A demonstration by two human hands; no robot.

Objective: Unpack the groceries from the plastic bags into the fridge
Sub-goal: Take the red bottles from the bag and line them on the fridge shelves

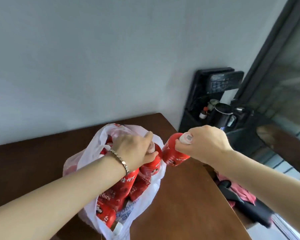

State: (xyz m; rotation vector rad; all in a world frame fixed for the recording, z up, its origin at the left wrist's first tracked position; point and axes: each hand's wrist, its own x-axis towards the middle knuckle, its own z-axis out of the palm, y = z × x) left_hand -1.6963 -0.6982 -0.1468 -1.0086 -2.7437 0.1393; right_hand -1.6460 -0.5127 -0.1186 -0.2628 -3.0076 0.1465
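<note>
— Left forearm (59,196) and right forearm (267,174) come in low from the bottom corners, over the wooden table (189,205). Any room?
— Bare tabletop right of the plastic bag (142,201), out to the table's right edge. A pink cloth (242,193) lies just past that edge.
— The hands?
— The left hand (133,148), bracelet (123,161) at the wrist, is palm-down in the bag's open mouth, fingers curled round the top of a bagged bottle (151,164). The right hand (204,144) clenches the neck of a red bottle (173,153), tilted, held above the table just beside the bag's rim.
</note>
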